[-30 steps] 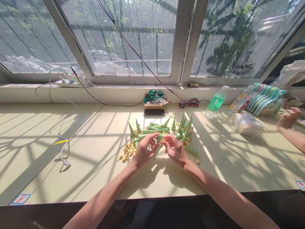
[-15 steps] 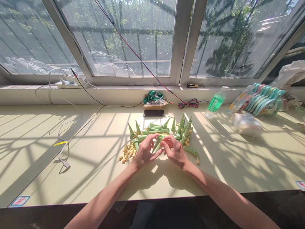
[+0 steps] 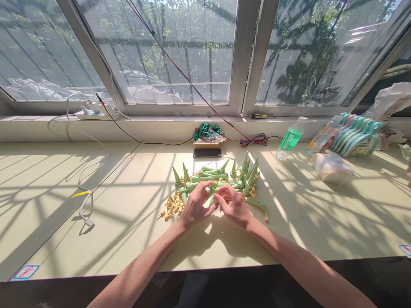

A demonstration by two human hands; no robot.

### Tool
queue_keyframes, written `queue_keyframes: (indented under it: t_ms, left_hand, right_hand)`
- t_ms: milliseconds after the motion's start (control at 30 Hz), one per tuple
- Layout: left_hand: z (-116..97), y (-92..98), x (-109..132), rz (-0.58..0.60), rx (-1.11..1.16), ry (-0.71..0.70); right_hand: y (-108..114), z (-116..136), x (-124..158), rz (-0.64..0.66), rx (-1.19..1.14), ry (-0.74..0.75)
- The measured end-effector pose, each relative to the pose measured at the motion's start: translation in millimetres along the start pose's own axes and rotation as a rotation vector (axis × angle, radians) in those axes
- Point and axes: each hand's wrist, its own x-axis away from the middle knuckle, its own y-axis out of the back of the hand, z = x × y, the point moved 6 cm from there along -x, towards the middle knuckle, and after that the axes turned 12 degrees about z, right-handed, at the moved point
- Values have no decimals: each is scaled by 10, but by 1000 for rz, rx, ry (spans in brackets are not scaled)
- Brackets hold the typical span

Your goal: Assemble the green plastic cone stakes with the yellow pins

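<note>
Between my two hands is a hollow green plastic spike (image 3: 214,187), its round open end tilted up towards me. My left hand (image 3: 196,206) grips its left side with thumb and fingers. From the other side, the thumb and fingers of my right hand (image 3: 236,207) close on the same spike; whether they also pinch a small part cannot be seen. Small yellow plastic valve pieces (image 3: 173,206) lie heaped beside my left hand. More green spikes (image 3: 251,179) with yellow pieces fitted stand behind my right hand. Green tubes (image 3: 210,174) lie just beyond my fingers.
Behind the parts lie a black phone (image 3: 207,152) and a small cardboard box (image 3: 207,143) holding green material. A green-labelled bottle (image 3: 290,139), a clear plastic bag (image 3: 332,167) and pastel hangers (image 3: 356,132) sit right. A white cable (image 3: 86,205) trails at left.
The spike has been tipped so that its open end now faces up towards me. My right fingers have shifted slightly left against it, while my left hand has hardly moved.
</note>
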Motion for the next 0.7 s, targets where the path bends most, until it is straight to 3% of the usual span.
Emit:
queue_keyframes:
  t_ms: [167, 700]
  left_hand:
    - [-5, -4, 5, 15, 24, 6]
    - [-48, 38, 13, -85, 29, -13]
  right_hand:
    - [-6, 11, -1, 8, -22, 8]
    - [-25, 0, -6, 24, -129, -20]
